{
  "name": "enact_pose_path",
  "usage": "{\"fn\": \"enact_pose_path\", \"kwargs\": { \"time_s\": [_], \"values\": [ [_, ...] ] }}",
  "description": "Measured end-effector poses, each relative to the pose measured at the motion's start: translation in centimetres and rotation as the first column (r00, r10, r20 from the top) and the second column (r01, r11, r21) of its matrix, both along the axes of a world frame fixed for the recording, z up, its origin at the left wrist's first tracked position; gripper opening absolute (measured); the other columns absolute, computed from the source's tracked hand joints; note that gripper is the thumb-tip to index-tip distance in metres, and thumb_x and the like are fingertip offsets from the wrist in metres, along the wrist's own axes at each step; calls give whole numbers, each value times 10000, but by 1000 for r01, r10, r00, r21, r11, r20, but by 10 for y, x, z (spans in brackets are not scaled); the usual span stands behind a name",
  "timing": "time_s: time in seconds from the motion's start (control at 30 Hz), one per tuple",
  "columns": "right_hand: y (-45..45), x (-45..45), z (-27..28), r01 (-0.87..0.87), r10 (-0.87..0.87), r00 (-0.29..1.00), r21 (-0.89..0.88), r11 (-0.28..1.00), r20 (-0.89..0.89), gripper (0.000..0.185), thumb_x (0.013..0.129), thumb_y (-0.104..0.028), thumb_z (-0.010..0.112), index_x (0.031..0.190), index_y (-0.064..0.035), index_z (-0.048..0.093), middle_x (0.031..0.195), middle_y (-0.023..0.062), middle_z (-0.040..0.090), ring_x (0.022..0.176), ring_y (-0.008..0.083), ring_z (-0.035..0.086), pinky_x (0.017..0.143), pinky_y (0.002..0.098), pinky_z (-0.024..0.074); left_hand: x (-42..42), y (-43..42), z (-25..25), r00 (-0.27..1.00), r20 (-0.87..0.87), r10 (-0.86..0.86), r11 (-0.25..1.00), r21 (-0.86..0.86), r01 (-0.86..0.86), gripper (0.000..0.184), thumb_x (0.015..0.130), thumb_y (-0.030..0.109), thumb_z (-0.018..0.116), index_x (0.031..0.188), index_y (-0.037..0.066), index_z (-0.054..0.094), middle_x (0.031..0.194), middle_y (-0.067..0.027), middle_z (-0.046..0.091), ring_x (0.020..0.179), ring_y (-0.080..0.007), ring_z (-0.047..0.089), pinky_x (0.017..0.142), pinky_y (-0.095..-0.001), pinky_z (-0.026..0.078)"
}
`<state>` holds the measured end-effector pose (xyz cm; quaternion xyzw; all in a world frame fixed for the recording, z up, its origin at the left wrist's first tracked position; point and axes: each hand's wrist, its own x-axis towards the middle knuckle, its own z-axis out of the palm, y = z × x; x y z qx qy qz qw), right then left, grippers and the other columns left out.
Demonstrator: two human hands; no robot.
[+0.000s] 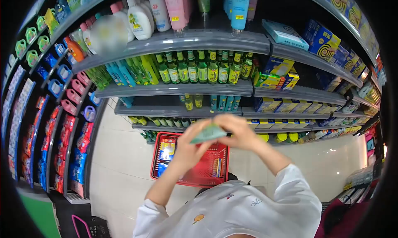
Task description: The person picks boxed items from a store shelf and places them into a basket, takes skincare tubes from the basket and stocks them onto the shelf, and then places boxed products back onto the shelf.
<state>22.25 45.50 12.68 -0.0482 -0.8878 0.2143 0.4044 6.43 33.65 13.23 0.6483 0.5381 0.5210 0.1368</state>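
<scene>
My left hand (191, 141) and my right hand (236, 132) both grip a small pale-green package (209, 133) in front of the lower shelves. Its far side and lower part are hidden by the fingers, and its exact kind does not show. Below the hands a red shopping basket (154, 160) stands on the floor. Inside it lie a white-and-blue pack (167, 150), a blue pack (162, 168) at the left side and a narrow yellowish item (217, 167) at the right side.
Ahead runs a grey shelf unit (178, 43) with green glass bottles (202, 70), lotion bottles (139, 20) and blue-and-yellow boxes (323, 41). On the left, another rack holds red bags (68, 132) and pink-handled containers (74, 90). Pale tiled floor (112, 167) surrounds the basket.
</scene>
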Motion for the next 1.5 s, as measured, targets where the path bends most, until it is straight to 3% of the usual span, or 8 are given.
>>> {"fn": "enact_pose_path", "kwargs": {
  "time_s": [0.03,0.1,0.17,0.3,0.5,0.8,1.2,1.5],
  "values": [
    [9,-3,29,7,-4,999,72,997,-40,369,660,-80,738,981,-7,571,953,151,611,874,310,618,757,363,525,0,9,26,1000,9,5,998,66,-5,390,780,63,668,1148,8,549,1057,-155,612,1002,-258,598,822,-340,486],
    [20,-7,86,100,-95,994,83,992,-55,366,657,-95,731,986,-18,591,979,140,622,858,271,630,731,333,531,-10,38,74,947,-294,131,954,298,-40,337,795,51,656,1109,-7,549,982,-146,628,951,-220,613,789,-317,501],
    [46,-24,127,204,-144,956,227,952,-257,406,646,-102,726,1015,-17,581,966,142,626,806,250,627,685,321,525,-16,76,107,970,-185,155,909,411,-67,311,815,62,643,1079,-37,512,961,-151,638,900,-200,629,754,-304,506],
    [101,-69,161,362,-334,877,18,932,-345,325,777,-134,621,1036,23,504,806,193,588,805,358,558,715,430,452,-12,140,175,981,-55,185,911,384,-150,355,835,90,625,1094,-54,430,1016,-193,631,876,-228,644,750,-305,497],
    [157,-108,145,472,-471,846,-62,880,-248,207,800,-62,517,959,63,471,933,265,575,892,421,557,774,489,447,-44,211,157,951,-108,291,908,343,-239,382,820,58,608,1129,-51,412,924,-234,632,883,-310,638,750,-356,489],
    [187,-135,151,551,-549,832,-237,800,81,398,726,-71,590,1013,156,434,991,326,560,939,424,580,838,435,472,-91,285,152,936,-185,299,954,85,-288,451,784,227,624,1064,-73,438,993,-307,595,986,-436,569,824,-433,451],
    [228,-151,146,461,-437,885,-184,868,158,211,723,-70,568,886,52,627,904,279,621,891,404,612,779,440,497,-107,327,163,985,-115,128,941,-300,-158,585,753,70,555,1265,-48,297,1233,-266,460,1149,-328,453,932,-359,373],
    [232,-154,142,537,-535,842,-204,819,65,322,732,-86,567,995,100,563,1042,310,563,991,407,561,853,435,456,-93,330,159,998,-28,58,994,-94,-60,584,794,158,619,1257,-37,321,1190,-225,509,1099,-296,493,910,-349,386]
  ]
}}
